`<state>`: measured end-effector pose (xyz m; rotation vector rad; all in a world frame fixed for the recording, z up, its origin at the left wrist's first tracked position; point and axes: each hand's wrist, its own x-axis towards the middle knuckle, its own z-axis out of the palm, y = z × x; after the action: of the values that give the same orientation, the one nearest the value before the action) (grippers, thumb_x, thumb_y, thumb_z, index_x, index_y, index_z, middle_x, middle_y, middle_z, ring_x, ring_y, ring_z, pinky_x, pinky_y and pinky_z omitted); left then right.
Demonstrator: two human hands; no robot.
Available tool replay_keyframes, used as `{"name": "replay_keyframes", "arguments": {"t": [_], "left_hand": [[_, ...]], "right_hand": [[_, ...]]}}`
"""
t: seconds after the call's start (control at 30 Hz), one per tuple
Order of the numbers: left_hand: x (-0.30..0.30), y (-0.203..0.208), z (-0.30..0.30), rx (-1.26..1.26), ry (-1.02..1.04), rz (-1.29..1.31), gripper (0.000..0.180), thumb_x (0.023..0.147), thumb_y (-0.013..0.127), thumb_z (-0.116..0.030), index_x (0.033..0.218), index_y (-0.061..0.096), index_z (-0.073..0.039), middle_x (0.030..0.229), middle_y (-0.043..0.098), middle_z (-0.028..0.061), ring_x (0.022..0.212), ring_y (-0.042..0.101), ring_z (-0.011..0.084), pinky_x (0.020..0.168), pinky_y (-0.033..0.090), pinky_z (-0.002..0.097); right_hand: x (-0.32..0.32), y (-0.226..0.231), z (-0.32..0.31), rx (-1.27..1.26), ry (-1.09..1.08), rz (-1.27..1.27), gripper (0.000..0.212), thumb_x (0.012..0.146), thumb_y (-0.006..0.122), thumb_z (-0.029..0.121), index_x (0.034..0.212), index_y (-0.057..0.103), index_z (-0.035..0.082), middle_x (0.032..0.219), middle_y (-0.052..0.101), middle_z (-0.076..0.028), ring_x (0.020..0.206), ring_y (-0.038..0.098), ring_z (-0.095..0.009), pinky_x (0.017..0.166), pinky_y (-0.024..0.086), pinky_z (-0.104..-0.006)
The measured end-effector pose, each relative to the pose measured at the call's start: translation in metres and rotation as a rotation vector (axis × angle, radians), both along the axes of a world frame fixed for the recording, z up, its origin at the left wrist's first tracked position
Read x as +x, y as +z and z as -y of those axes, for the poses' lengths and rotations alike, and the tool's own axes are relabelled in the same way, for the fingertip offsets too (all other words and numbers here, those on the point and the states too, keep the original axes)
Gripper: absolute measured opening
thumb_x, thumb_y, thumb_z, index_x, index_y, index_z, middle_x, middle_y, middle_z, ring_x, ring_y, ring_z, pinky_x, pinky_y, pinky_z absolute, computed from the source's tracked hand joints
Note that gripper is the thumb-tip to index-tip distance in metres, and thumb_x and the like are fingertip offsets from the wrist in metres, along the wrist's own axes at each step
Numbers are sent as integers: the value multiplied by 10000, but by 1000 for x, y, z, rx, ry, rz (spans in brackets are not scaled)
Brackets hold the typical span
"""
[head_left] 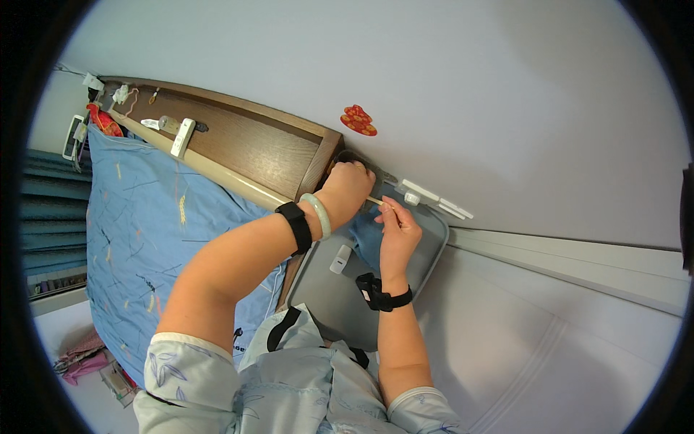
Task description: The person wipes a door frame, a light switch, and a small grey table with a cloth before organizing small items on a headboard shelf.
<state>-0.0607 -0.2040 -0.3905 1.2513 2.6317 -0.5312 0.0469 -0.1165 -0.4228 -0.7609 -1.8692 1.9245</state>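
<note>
My left hand (350, 186), with a pale bangle and a black band on its wrist, reaches over the far end of a grey rounded tabletop (311, 289). Its fingers curl down beside a dark object (352, 155) near the wall; what they grip is hidden. Just to the right, my right hand (399, 230) pinches a thin, light-coloured stick (375, 200) between thumb and fingers. The stick points toward my left hand, and its far end is not visible. Beneath the hands lies a blue cloth (369, 242). A small white box-like item (340, 259) rests nearer to me.
A bed with a blue patterned cover (166, 231) and a wooden headboard shelf (238, 145) stand at left. The shelf edge holds a white remote-like item (183, 137). White strips (437, 199) run along the wall by the tabletop. A red decoration (358, 120) is on the wall.
</note>
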Motion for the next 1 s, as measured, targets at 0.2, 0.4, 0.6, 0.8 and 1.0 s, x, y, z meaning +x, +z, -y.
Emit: {"name": "replay_keyframes", "arguments": {"t": [0.2,0.4,0.6,0.8,1.0], "left_hand": [[-4,2,0,-110,-144,35,244,725,647,-148,958,676,-82,1028,588,128,873,611,228,662,491,293],[-1,1,0,-214,-188,-52,251,756,625,-201,971,682,-82,1052,581,85,956,566,224,695,468,281],[-6,16,-5,-272,-257,83,277,770,625,-204,1018,646,-83,1038,584,66,962,571,223,752,456,287],[-10,12,3,-228,-270,60,300,769,618,-166,1053,611,-68,999,577,61,911,585,215,716,459,295],[-12,-1,15,-103,-268,-24,191,770,594,-139,950,607,-77,905,594,63,812,605,199,678,454,291]], "right_hand": [[0,14,-5,19,-5,-17,143,860,585,45,957,676,-6,784,633,-45,650,567,-86,608,442,-212],[6,15,-18,-12,-37,5,164,889,555,82,980,659,-7,786,628,-38,647,552,-73,555,393,-200],[7,10,-30,-241,-110,-54,205,912,565,162,972,651,-14,751,616,-28,619,525,-60,529,369,-197],[9,8,-41,-426,-179,-129,204,923,556,179,897,635,-7,741,602,-21,616,516,-65,525,366,-196],[8,15,-41,-517,-204,-180,215,927,551,187,864,618,-8,703,578,-16,592,491,-66,522,361,-196]]}}
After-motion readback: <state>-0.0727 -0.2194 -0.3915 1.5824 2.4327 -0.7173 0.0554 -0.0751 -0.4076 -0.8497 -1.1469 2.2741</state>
